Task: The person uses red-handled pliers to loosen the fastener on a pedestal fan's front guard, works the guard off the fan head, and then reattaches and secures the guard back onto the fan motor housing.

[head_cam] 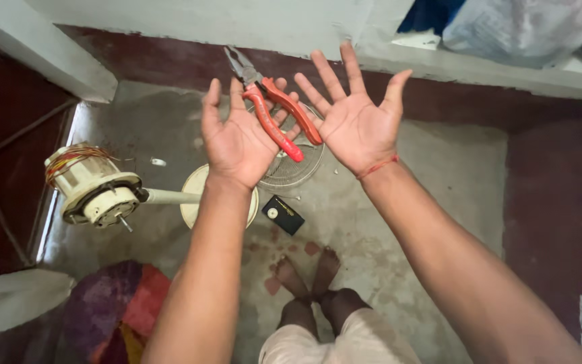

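Both my hands are raised palm up over a concrete floor. My left hand (237, 138) carries red-handled pliers (274, 111) lying across its palm and fingers, jaws pointing away from me. The ends of the pliers' handles reach toward my right hand (357, 121). That hand is spread flat with nothing in it, and a red thread circles its wrist. Below the hands lies a fan motor (95, 185) with bare copper windings, on a cream pole.
A round cream base (193, 195) and a wire fan grille (301, 168) lie on the floor under my hands. A small black box (283, 214) sits near my bare feet (308, 273). A coloured cloth (122, 303) lies at the lower left, a plastic bag (520, 27) on the ledge.
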Available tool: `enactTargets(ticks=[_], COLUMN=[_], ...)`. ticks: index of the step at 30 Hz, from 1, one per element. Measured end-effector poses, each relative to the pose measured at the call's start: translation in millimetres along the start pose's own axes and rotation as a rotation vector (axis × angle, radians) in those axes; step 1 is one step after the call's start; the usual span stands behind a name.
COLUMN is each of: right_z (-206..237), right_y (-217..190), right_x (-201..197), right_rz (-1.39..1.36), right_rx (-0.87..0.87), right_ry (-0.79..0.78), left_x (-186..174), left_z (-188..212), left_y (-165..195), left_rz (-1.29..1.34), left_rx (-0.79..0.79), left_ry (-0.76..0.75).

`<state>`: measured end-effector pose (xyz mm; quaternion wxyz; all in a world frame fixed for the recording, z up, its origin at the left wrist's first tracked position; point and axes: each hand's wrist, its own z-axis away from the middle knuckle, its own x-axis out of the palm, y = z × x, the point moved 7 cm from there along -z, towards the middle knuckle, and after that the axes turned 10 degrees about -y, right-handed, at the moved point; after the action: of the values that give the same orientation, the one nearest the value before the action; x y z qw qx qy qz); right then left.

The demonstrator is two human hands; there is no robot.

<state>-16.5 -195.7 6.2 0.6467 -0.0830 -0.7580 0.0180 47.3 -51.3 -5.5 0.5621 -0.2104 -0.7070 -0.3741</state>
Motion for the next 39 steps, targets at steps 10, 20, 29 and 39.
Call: enactTargets(ticks=[10,20,29,39], right_z=[-34.5,-57.6,-49.7,-41.0], right_y=[-3.7,21.4,47.1,53.5], right_x=[-101.5,-328.1,-550.9,-601.5], right_rz=[-0.063,0.025,0.014,0.052], right_rx=[0.022,0.127,0.153,0.174], right_ry=[-0.004,-0.104,-0.174,-0.111], left_x=[-95.0,-305.9,-523.3,-579.3], left_z=[-37.1,-49.1,-47.7,-43.4], left_y=[-10.7,-47.7,-100.8,-128.4], left_rz=[-0.011,-0.055,-0.116,-0.062], left_rx=[0.026,0.135,0.241,0.2], left_ry=[-0.019,0.028,-0.026,0.009])
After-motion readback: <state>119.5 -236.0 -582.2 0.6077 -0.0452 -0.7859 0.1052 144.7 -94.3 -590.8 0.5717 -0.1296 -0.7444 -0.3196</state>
